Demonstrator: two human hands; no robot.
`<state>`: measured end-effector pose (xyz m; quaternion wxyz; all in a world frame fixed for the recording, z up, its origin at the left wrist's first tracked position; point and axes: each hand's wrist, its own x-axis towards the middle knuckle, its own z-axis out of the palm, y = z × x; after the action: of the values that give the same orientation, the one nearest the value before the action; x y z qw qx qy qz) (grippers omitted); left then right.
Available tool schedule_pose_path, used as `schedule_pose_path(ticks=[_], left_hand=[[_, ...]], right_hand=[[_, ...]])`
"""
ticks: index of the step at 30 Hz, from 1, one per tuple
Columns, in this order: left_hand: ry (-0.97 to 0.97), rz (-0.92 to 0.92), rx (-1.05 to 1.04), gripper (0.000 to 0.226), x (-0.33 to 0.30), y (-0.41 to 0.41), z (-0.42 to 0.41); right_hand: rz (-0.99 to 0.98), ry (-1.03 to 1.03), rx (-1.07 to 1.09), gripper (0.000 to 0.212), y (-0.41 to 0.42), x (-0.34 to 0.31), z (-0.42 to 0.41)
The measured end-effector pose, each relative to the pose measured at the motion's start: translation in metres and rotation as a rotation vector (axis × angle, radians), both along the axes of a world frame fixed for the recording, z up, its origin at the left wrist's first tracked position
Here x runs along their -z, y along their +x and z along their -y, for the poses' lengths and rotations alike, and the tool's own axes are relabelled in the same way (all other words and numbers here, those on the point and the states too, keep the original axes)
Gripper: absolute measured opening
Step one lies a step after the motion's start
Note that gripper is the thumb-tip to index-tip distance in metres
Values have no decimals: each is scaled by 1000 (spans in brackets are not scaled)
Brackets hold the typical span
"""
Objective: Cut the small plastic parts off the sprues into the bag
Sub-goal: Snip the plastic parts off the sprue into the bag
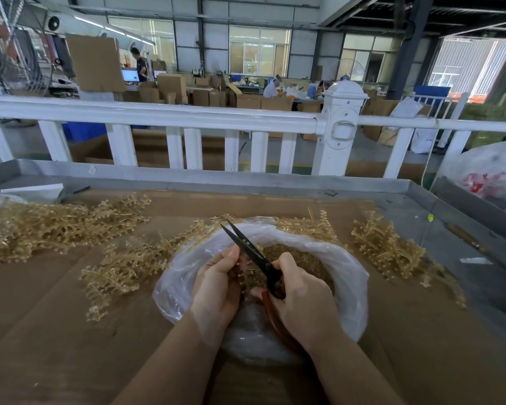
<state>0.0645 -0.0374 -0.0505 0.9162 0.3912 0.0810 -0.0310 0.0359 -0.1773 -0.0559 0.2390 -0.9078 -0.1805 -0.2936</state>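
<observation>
Desk (70,331) was covered in brown cardboard, white railing (158,114) behind it. Amber sprues (56,226) lay heaped far left, more just left of and right of the bag. I saw the clear plastic bag (345,276) sitting open mid-desk, cut parts (292,254) piled inside. My right hand (301,299) gripped the red handles of the scissors (253,252), fingers curled round them, blades parted, tips pointing up-left. My left hand (216,285) held a sprue (247,273) over the bag mouth, fingers pinching it beside the blades.
</observation>
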Motion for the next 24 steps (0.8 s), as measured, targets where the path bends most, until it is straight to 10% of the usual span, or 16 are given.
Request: schedule_pose_path(ticks=[24], left_hand=[[24, 29, -30, 19, -1, 0, 3]], right_hand=[[-15, 46, -55, 42, -2, 0, 4]])
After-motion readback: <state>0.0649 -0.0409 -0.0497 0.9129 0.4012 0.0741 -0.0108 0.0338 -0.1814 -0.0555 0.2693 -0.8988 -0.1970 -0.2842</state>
